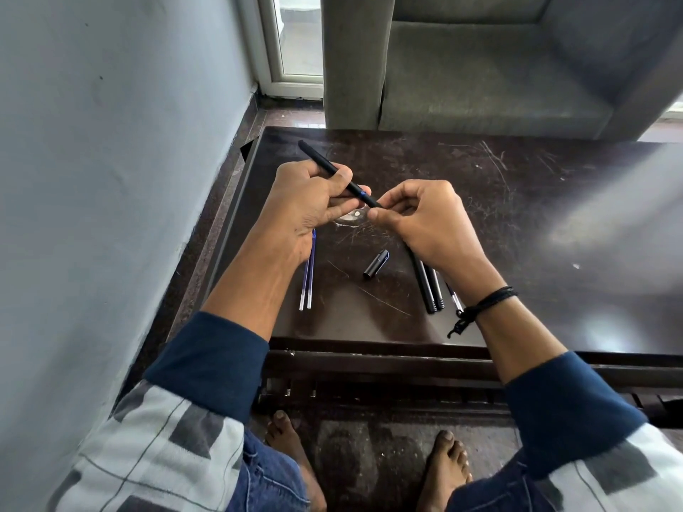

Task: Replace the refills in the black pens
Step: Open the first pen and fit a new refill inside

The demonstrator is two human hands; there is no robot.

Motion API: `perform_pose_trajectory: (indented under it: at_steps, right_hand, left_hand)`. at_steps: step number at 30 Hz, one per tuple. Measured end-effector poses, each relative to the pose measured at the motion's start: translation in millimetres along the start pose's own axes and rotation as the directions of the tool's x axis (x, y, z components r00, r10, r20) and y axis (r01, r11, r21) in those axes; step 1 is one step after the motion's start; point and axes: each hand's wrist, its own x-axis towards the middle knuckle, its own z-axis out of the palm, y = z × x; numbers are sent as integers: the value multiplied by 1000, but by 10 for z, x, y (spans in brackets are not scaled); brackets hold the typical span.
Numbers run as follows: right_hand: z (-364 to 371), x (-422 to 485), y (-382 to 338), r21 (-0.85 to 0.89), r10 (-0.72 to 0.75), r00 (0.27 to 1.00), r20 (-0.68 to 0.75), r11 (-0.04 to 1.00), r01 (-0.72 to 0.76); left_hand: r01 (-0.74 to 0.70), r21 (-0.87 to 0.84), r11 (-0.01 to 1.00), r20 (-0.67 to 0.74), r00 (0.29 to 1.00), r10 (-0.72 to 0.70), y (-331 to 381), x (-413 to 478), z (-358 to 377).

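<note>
Now: I watch from far away. I think the step is twisting the front tip off one pen, so its refill can come out.
Left hand: the left hand (306, 201) is wrapped round the black pen (334, 171) and holds it up over the table (517, 216).
Right hand: the right hand (425, 219) pinches the front tip of that pen with thumb and finger.
Pen: it slants, with the back end up and away and the tip down by the right hand. A bit of blue shows near the tip.
Cap: the cap (376, 264) lies on the table, between the two wrists.
Refills: two thin blue refills (308, 279) lie side by side, partly under the left wrist.
Other pens: the other black pens (428, 290) lie together under the right hand, partly hidden.
How to do it well: I would keep the left hand still and turn only the tip, in small turns. I would pinch firmly but softly, so the little tip does not slip. I would stay over the table, so a dropped bit lands there.
Not sure: I cannot tell if the tip is loose yet.
</note>
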Motion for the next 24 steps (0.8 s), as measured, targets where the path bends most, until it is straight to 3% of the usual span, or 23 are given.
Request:
perform_pose_trajectory:
  at_steps: [24]
  right_hand:
    - [-9, -23, -37, -5, -13, 1000, -4, 1000, 13]
  left_hand:
    - [1, 17, 1000, 4, 1000, -1, 7, -15, 11]
